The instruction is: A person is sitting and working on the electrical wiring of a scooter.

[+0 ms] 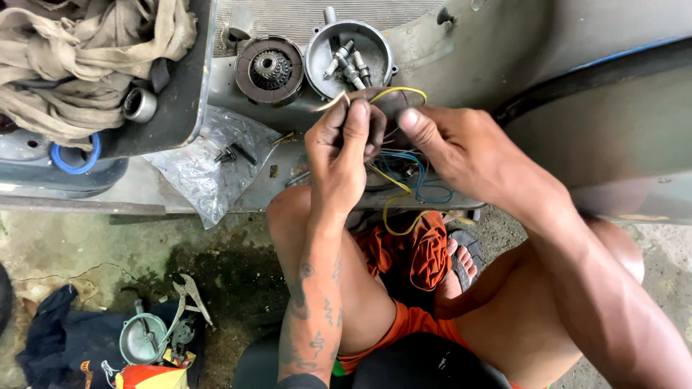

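Holding part (386,101) up over the knees, left hand (339,155) fingers clamped on it | right hand (450,144) pinches yellow wire (396,91), fingers together | I judge: grip firm, pull wire slowly, keep blue wires (425,184) untangled.

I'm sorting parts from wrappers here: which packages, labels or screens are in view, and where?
Clear plastic bag: crumpled, on the grey ledge left of the left hand, small dark metal parts on it.
Red and yellow packet: bottom left on the ground, by the pliers; partly cut off.
No screens or signs visible.
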